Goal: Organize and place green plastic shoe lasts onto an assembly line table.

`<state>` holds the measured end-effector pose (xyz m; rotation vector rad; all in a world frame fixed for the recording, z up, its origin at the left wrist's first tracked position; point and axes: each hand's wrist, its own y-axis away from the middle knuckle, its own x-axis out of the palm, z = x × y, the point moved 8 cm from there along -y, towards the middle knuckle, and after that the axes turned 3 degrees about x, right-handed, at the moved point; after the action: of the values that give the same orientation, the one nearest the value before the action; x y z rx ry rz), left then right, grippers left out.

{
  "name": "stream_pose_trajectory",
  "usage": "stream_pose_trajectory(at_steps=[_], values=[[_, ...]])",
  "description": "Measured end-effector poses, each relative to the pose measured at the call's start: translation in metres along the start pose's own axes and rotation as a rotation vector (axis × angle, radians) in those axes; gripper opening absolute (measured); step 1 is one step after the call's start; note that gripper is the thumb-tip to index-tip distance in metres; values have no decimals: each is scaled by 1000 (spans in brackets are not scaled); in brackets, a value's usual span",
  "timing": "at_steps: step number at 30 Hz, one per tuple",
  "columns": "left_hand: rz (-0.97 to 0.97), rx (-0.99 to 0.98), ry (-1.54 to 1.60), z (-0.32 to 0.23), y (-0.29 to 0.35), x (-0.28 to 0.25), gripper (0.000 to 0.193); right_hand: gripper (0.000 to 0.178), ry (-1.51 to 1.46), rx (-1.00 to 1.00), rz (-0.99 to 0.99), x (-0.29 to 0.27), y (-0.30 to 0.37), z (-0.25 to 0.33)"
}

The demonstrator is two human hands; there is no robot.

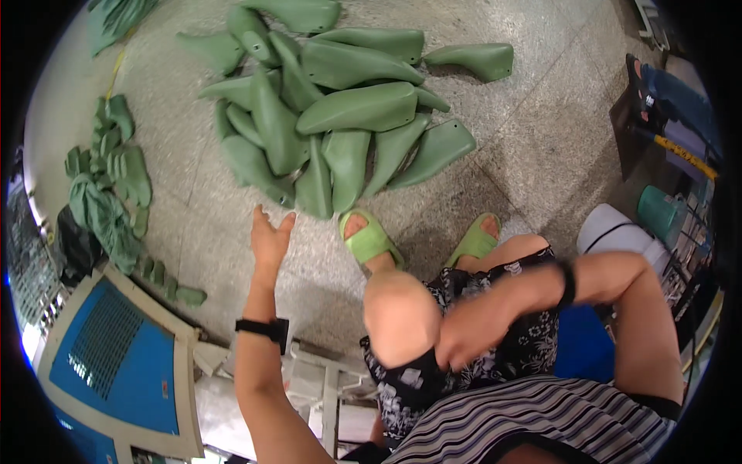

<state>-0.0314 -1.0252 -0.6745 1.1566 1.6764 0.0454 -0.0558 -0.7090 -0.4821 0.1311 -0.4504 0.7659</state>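
Note:
A loose heap of green plastic shoe lasts [359, 108] lies on the speckled floor in front of me. My left hand [270, 236] reaches forward just short of the heap's near left edge. Its thumb and fingers are spread, and nothing is in it. The closest shoe last [259, 170] lies a little beyond those fingertips. My right hand [479, 325] is over my lap, beside my bent knee and against the patterned black shorts [533, 332]. Motion smears its fingers, so their grip cannot be made out.
More green lasts [135, 174] and a green cloth sack [108, 220] lie at the left. Nearer stands a blue and cream machine cabinet [116, 348]. At the right are a white rounded object [622, 236], a teal container [661, 209] and another person's leg [680, 100]. My feet wear green slippers [371, 240].

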Motion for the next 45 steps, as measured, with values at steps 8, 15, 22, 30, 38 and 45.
stream_pose_trajectory(at_steps=[8,15,22,30,38,45], values=[[-309,-3,126,67,-82,35,45,26,513,92,-1867,-259,320,-41],[-132,-387,725,28,0,14,39,21,95,-57,-1936,-200,324,-165],[336,136,563,-214,21,44,39,23,-102,-312,-2156,-158,353,-200],[758,253,245,-371,-13,341,32,52,561,-171,-2363,-84,371,-196],[673,-61,682,-396,-48,436,54,70,679,792,-2465,-69,418,-253],[-184,-329,1133,-401,-133,405,63,70,386,393,-2500,-85,438,-282]])
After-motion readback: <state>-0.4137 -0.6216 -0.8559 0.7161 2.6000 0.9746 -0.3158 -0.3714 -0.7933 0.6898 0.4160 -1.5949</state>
